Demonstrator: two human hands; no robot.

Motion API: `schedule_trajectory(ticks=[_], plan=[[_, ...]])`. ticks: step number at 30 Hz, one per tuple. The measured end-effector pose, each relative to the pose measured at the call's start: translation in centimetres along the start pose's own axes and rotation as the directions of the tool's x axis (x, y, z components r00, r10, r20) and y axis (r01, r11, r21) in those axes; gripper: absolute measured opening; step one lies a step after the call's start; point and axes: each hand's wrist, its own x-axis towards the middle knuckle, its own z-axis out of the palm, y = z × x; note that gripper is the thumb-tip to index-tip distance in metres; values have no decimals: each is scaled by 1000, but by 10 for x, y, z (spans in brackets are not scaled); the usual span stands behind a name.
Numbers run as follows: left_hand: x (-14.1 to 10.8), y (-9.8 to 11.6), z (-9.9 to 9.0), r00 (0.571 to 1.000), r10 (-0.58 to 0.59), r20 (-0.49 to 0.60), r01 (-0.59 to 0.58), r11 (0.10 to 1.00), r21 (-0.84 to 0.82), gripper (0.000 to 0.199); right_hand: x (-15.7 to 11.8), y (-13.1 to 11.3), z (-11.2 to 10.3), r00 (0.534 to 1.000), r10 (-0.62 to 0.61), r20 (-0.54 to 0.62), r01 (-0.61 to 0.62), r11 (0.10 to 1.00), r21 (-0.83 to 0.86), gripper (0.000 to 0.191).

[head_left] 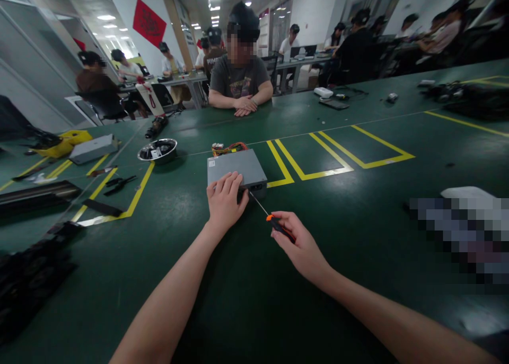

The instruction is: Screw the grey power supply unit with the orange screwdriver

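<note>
A grey computer power supply [242,165] lies on the green table, with a bundle of coloured wires [229,149] at its far side. My left hand [226,201] is over its near left edge, fingers on the top face and thumb down by the front, gripping it. In my right hand [296,242] is a screwdriver [281,228] with an orange and black handle. Its thin shaft slants up to the left, and the tip meets or nearly meets the front face beside my left thumb. The exact contact spot is too small to make out.
Yellow tape marks rectangles on the green table [191,279]. A metal bowl [158,151] with small parts stands left of the power supply. Further left are a grey box [94,148] and black strips [103,207]. Across the table sits a person [240,78] with hands folded.
</note>
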Motion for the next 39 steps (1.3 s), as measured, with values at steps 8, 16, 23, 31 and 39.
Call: schedule_trajectory(ticks=[8, 16, 23, 31, 39], plan=[[0, 0, 1, 1000, -3, 0, 3, 1000, -16, 34, 7, 7, 9, 1000, -5, -23, 6, 1000, 21, 31], [-1, -1, 3, 1000, 4, -24, -4, 1000, -2, 35, 14, 14, 11, 995, 87, -39, -80, 983, 164, 32], [0, -1, 3, 999, 13, -32, -13, 1000, 4, 34, 19, 25, 11, 978, 210, 9, -203, 928, 313, 30], [0, -1, 1, 999, 13, -34, -12, 1000, 10, 35, 18, 18, 12, 968, 243, 58, -246, 884, 397, 26], [0, -2, 2, 1000, 10, -29, -9, 1000, 16, 35, 18, 20, 13, 972, 227, 54, -227, 864, 450, 24]])
